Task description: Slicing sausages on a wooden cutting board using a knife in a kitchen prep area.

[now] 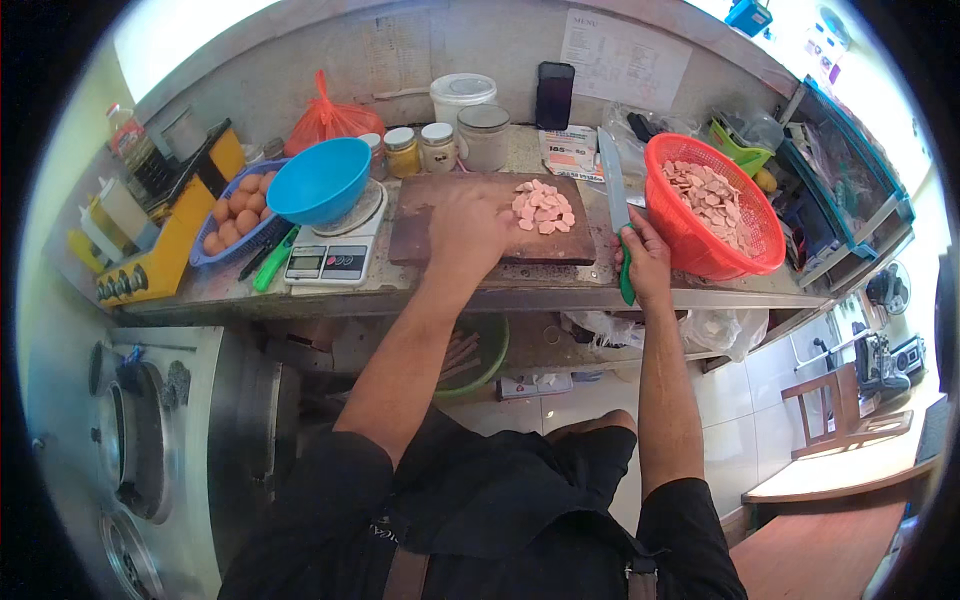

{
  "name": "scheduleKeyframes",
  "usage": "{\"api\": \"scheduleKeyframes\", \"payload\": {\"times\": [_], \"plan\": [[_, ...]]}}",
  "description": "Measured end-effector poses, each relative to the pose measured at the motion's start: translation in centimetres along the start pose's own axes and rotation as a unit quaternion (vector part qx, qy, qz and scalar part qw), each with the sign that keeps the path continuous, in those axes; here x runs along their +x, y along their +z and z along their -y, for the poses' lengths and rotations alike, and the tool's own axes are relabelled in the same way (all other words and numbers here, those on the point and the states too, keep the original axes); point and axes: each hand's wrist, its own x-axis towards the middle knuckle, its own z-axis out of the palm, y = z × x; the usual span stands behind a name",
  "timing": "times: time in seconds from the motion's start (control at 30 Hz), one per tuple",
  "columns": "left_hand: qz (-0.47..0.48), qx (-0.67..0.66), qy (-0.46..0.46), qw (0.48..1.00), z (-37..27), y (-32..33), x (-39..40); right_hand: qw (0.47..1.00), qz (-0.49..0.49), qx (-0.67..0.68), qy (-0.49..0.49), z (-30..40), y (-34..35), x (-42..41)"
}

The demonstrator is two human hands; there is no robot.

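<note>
My right hand [646, 256] grips the green handle of a kitchen knife [613, 180], its broad blade pointing away from me, between the cutting board and the red basket. Over the middle of the dark wooden cutting board [420, 225] is my left hand [469, 225], blurred, its fingertips beside a pile of pink sliced sausage [544, 206]. Whether those fingers hold a slice is not clear. To the right a red plastic basket [761, 225] leans towards me, with many similar pink slices [709, 199] inside.
Left of the board, a blue bowl [319, 180] sits on a digital kitchen scale [330, 259]. Beyond it is a basket of eggs [246, 221]. Lidded jars [437, 146] and a phone [554, 94] line the wall. Below, a green basin [491, 367] holds long pieces.
</note>
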Motion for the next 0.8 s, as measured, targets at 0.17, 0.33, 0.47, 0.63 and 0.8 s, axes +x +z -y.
{"api": "scheduleKeyframes", "payload": {"times": [0.17,0.33,0.47,0.63,0.8], "plan": [[0.057,0.076,-0.03,0.995,0.3,-0.6,-0.6,1.0,-0.006,-0.004,-0.004,0.3,0.0,-0.1],[0.054,0.006,-0.023,0.998,0.0,1.0,1.4,1.0,-0.011,-0.001,-0.011,0.3,0.1,-0.1],[0.137,0.031,-0.015,0.99,0.0,0.9,2.0,1.0,-0.013,-0.002,-0.004,0.5,0.3,-0.1],[-0.07,-0.1,0.044,0.992,1.4,-1.5,-0.8,1.0,-0.023,-0.012,0.0,0.4,0.3,-0.4],[0.057,-0.302,0.023,0.951,1.2,-5.4,-9.5,0.999,-0.03,-0.014,0.001,0.7,0.1,-0.7]]}}
